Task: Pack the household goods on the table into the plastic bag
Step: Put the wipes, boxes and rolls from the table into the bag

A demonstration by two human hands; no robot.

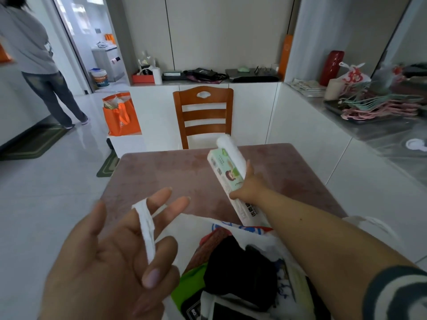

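Plastic bag [184,225], white and thin, is lying open at the near edge of the desk [161,174], directly below us. Inside it we are seeing a black item [240,271], something bright green [189,285] and some printed packaging, all packed close together. Our left hand [111,257] is hovering over the left side of the bag with its fingers [159,199] spread wide, and one white handle of the bag [145,227] is hanging looped over a finger. Our right hand [248,188] is reaching forward above the bag, and its fingers are closing around the middle of a long white roll in a green printed wrapper [227,172]. This roll is tilting, with its far end raised above the pink desk surface and its near end pointing down toward the bag opening. Behind the desk a wooden chair [203,114] is standing. Farther away, an orange bag [121,114] is sitting at the left, and another person [34,54] is standing with the back to us.
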